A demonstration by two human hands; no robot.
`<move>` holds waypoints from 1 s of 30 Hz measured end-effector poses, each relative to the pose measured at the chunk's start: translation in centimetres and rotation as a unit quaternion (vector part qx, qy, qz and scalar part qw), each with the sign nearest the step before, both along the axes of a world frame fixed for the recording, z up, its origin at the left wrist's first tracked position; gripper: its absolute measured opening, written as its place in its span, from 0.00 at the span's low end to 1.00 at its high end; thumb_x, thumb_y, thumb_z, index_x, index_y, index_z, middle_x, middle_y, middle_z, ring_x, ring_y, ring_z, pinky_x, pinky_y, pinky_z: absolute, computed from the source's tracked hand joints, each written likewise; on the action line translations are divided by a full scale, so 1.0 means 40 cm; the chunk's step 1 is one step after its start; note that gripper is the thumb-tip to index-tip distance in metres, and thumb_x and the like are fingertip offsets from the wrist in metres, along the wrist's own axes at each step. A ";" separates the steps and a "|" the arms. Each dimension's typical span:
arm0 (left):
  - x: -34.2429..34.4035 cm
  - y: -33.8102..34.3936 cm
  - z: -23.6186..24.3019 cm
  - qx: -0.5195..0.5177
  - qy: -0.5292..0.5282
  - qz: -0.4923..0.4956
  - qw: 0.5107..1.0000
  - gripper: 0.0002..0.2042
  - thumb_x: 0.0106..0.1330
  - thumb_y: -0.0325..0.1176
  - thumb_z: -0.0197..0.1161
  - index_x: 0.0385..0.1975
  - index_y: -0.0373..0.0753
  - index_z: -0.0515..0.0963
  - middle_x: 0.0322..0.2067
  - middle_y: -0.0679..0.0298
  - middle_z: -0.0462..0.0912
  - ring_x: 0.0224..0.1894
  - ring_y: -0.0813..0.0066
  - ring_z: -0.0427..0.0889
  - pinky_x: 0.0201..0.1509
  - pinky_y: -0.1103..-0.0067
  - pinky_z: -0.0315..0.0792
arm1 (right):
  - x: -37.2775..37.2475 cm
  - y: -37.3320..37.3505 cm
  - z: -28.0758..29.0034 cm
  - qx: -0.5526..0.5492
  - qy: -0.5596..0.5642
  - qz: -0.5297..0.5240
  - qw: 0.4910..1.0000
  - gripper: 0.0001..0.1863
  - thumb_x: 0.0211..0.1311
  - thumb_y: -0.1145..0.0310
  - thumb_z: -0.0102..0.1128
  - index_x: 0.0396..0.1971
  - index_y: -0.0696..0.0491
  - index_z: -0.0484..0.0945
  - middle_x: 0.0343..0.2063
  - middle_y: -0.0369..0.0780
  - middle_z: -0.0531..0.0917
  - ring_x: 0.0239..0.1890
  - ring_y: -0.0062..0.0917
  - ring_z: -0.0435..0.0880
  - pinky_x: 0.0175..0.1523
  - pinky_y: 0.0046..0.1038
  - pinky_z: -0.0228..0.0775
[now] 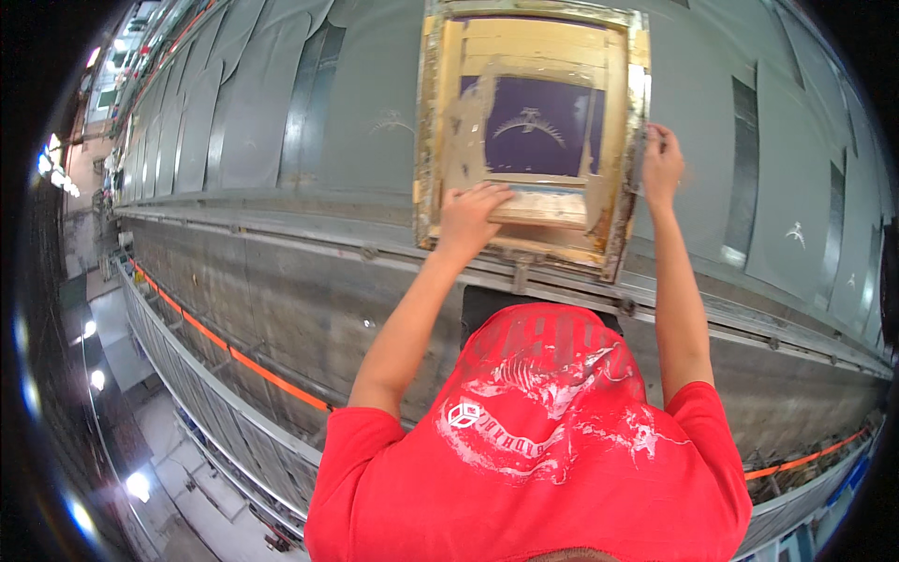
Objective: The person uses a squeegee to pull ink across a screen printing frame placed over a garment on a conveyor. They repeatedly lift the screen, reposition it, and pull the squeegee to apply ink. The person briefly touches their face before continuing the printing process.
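Observation:
A screen printing frame (639, 84) lies over the grey-green sheets, its dark purple mesh (510, 103) showing a pale curved design. Tape and cream-coloured residue border the mesh. Inside the frame, near its lower end, a squeegee with a wooden handle (543, 209) lies crosswise. My left hand (471, 219) is closed on the left end of that handle. At the frame's right edge, my right hand (663, 167) has its fingers curled closed against the rim; the exact grip is partly hidden.
Grey-green sheets (365, 122) lie in a row along the long table, some with a pale printed design (795, 233). A metal rail (309, 227) runs along the near edge. An orange strip (225, 347) follows the walkway side, and bright lamps (138, 485) show at far left.

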State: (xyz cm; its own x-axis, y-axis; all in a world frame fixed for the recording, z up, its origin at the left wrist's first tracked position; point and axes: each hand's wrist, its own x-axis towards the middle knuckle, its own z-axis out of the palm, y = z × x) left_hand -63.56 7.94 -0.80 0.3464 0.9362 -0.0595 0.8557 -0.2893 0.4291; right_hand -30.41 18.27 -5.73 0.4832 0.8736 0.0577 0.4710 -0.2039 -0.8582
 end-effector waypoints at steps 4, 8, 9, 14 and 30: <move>-0.191 0.021 -0.063 -0.015 0.004 0.007 1.000 0.29 0.47 0.24 0.71 0.54 0.51 0.81 0.58 0.73 0.82 0.64 0.73 0.76 0.59 0.70 0.64 | -0.199 0.005 -0.072 0.003 0.035 0.015 0.999 0.13 0.73 0.62 0.55 0.44 0.54 0.82 0.19 0.39 0.76 0.22 0.22 0.70 0.31 0.29 0.65; -0.180 0.029 -0.072 -0.035 0.022 -0.008 0.999 0.28 0.47 0.24 0.70 0.53 0.50 0.82 0.57 0.73 0.82 0.62 0.73 0.76 0.57 0.70 0.64 | -0.193 -0.021 -0.088 -0.018 0.067 0.023 0.997 0.11 0.72 0.64 0.55 0.43 0.54 0.82 0.18 0.41 0.75 0.21 0.23 0.71 0.30 0.31 0.64; -0.168 0.025 -0.071 -0.040 0.022 -0.004 0.999 0.27 0.48 0.24 0.70 0.53 0.50 0.82 0.57 0.73 0.82 0.62 0.74 0.76 0.56 0.70 0.64 | -0.176 -0.017 -0.090 -0.021 0.073 0.025 0.997 0.11 0.72 0.64 0.55 0.43 0.54 0.82 0.18 0.41 0.75 0.20 0.24 0.71 0.30 0.32 0.64; -0.183 0.010 -0.101 0.048 0.036 -0.047 0.997 0.28 0.46 0.26 0.73 0.53 0.51 0.83 0.55 0.73 0.84 0.59 0.73 0.80 0.54 0.70 0.65 | -0.175 -0.020 -0.100 -0.008 0.057 0.013 0.998 0.11 0.72 0.65 0.54 0.43 0.54 0.82 0.19 0.44 0.79 0.20 0.30 0.74 0.31 0.36 0.66; -0.237 0.024 -0.145 0.111 0.051 -0.084 0.989 0.28 0.48 0.29 0.73 0.54 0.54 0.81 0.56 0.75 0.83 0.59 0.75 0.80 0.55 0.67 0.61 | -0.123 0.005 -0.118 -0.127 -0.193 0.096 0.968 0.16 0.70 0.56 0.57 0.52 0.46 0.81 0.42 0.46 0.85 0.45 0.40 0.82 0.48 0.40 0.74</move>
